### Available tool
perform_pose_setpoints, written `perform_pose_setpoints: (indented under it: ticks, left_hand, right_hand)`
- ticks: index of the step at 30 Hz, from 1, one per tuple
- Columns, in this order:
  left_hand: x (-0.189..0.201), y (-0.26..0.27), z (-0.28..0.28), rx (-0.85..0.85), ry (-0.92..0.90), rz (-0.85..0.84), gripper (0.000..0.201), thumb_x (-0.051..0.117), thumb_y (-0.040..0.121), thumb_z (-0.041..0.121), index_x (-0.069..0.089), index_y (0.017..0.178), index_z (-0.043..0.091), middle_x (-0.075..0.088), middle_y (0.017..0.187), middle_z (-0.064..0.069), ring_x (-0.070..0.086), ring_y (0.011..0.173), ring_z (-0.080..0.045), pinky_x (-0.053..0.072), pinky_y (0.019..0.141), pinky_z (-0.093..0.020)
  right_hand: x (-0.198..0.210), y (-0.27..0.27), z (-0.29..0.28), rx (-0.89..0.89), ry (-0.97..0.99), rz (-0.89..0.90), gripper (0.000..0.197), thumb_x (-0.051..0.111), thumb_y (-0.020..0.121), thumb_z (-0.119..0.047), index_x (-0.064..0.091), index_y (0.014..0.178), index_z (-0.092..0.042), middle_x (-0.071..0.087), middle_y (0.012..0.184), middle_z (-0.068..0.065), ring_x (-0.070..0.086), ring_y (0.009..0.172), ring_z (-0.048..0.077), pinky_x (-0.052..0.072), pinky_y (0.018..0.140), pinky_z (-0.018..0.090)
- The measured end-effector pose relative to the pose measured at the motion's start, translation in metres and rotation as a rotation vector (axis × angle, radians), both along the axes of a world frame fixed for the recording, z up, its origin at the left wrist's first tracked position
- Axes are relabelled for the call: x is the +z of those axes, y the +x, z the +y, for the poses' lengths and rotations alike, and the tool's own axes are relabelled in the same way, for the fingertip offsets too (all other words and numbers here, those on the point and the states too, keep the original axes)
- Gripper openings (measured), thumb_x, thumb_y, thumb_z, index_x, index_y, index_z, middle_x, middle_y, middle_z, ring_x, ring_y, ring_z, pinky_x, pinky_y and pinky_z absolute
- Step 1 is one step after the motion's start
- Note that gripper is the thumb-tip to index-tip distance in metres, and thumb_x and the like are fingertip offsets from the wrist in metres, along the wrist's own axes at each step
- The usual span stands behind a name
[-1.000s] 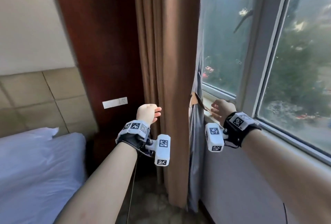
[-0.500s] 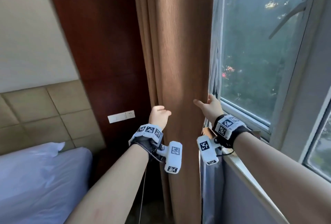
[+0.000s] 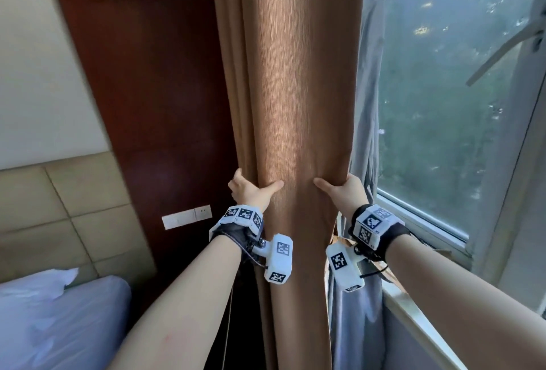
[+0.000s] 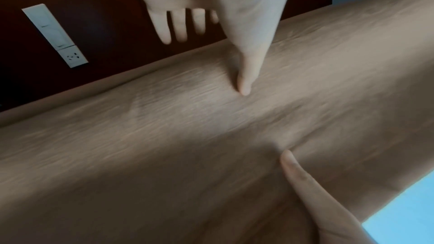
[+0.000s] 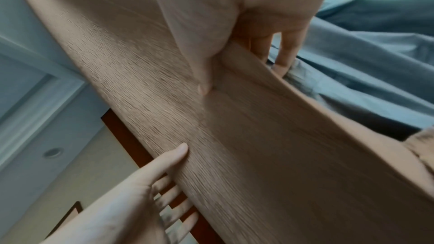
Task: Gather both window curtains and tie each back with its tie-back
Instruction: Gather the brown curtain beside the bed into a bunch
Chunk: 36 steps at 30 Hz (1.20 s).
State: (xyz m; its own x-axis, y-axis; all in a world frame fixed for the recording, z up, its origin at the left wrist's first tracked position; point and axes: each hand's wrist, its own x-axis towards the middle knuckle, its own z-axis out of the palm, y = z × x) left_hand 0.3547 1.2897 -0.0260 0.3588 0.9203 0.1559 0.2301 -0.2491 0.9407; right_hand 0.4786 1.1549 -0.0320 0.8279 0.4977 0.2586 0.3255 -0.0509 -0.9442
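Note:
A brown curtain (image 3: pixel 295 103) hangs gathered in a thick column between the wood panel and the window. My left hand (image 3: pixel 257 189) clasps its left edge, thumb on the front, fingers straight behind it (image 4: pixel 211 62). On the right edge my right hand (image 3: pixel 339 189) does the same, thumb pressed into the cloth and fingers folded behind it (image 5: pixel 241 77). The two thumbs point at each other across the front. A brown strip of fabric (image 3: pixel 342 241), perhaps the tie-back, shows under my right wrist.
A grey sheer curtain (image 3: pixel 369 103) hangs behind the brown one against the window glass (image 3: pixel 443 103). The sill (image 3: pixel 419 319) runs along the lower right. A dark wood panel (image 3: pixel 147 74) carries a white switch plate (image 3: pixel 186 217). A bed (image 3: pixel 59 325) lies at the lower left.
Both hands rose and closed in on the curtain. My right hand left the sill for the right edge. My left fist opened and clasped the left edge.

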Motion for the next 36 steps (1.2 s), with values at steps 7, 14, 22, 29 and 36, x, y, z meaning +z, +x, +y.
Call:
perform_pose_setpoints:
  ticks: [7, 14, 22, 29, 36]
  left_hand:
    - [0.011, 0.018, 0.029, -0.115, 0.039, 0.042, 0.084, 0.074, 0.077, 0.036, 0.030, 0.142, 0.004, 0.044, 0.143, -0.010, 0.044, 0.130, -0.027, 0.035, 0.105, -0.033]
    - [0.001, 0.028, 0.073, -0.111, 0.027, -0.025, 0.114, 0.085, 0.063, 0.038, 0.011, 0.148, 0.019, 0.023, 0.152, -0.006, 0.031, 0.137, -0.023, 0.031, 0.113, -0.039]
    - [0.000, 0.038, 0.104, -0.322, -0.158, 0.116, 0.104, 0.079, 0.052, 0.062, 0.046, 0.132, 0.005, 0.058, 0.129, -0.007, 0.056, 0.117, -0.023, 0.042, 0.104, -0.037]
    - [-0.003, 0.029, 0.088, -0.541, -0.429, 0.005, 0.040, 0.070, 0.078, 0.036, 0.068, 0.111, 0.012, 0.068, 0.117, -0.005, 0.055, 0.120, -0.021, 0.026, 0.113, -0.033]
    - [-0.006, 0.005, 0.072, -0.466, -0.457, -0.076, 0.047, 0.073, 0.072, 0.043, 0.070, 0.106, 0.010, 0.073, 0.100, -0.010, 0.066, 0.100, -0.028, 0.043, 0.104, -0.045]
  right_hand:
    - [0.008, 0.000, 0.040, -0.039, -0.018, -0.048, 0.049, 0.074, 0.081, -0.034, 0.061, 0.121, -0.008, 0.068, 0.115, 0.006, 0.064, 0.107, 0.023, 0.048, 0.084, 0.025]
    - [0.006, 0.007, 0.068, -0.121, 0.000, 0.025, 0.048, 0.073, 0.082, -0.033, 0.062, 0.120, -0.007, 0.068, 0.117, 0.008, 0.064, 0.108, 0.023, 0.047, 0.082, 0.024]
    - [-0.002, 0.012, 0.101, -0.138, 0.044, 0.024, 0.053, 0.077, 0.077, -0.034, 0.058, 0.122, -0.013, 0.068, 0.117, 0.002, 0.064, 0.106, 0.018, 0.047, 0.084, 0.023]
    - [-0.012, 0.002, 0.114, -0.060, 0.139, 0.003, 0.072, 0.084, 0.067, -0.038, 0.051, 0.127, -0.017, 0.062, 0.113, -0.008, 0.057, 0.101, 0.006, 0.044, 0.089, 0.020]
    - [-0.015, 0.010, 0.078, 0.115, 0.126, -0.008, 0.027, 0.075, 0.078, -0.040, 0.063, 0.095, -0.022, 0.068, 0.092, -0.013, 0.066, 0.089, 0.003, 0.053, 0.084, 0.022]
